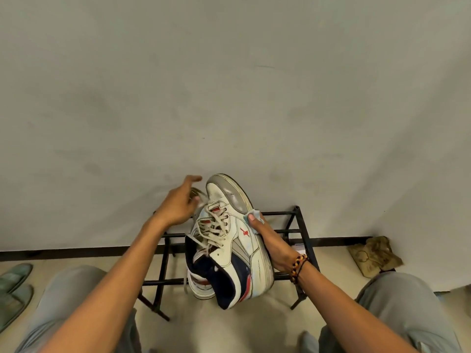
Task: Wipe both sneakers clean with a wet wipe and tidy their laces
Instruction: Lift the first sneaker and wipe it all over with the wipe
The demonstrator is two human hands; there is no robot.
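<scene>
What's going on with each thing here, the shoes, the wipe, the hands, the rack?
Near sneaker: tilted up on the rack, toe toward the wall, laces loose.
Second sneaker: behind the first, mostly hidden.
Wipe: pinched against the near sneaker's side.
Right hand: grips that sneaker's sole and the wipe.
Left hand: open, fingers relaxed, holding nothing, beside the toe.
Rack: standing against the wall.
Slippers: lying on the floor, left.

Open floor [244, 324] before the black rack [303, 233], wall [229, 85] close behind, slippers [12, 289] far left
</scene>
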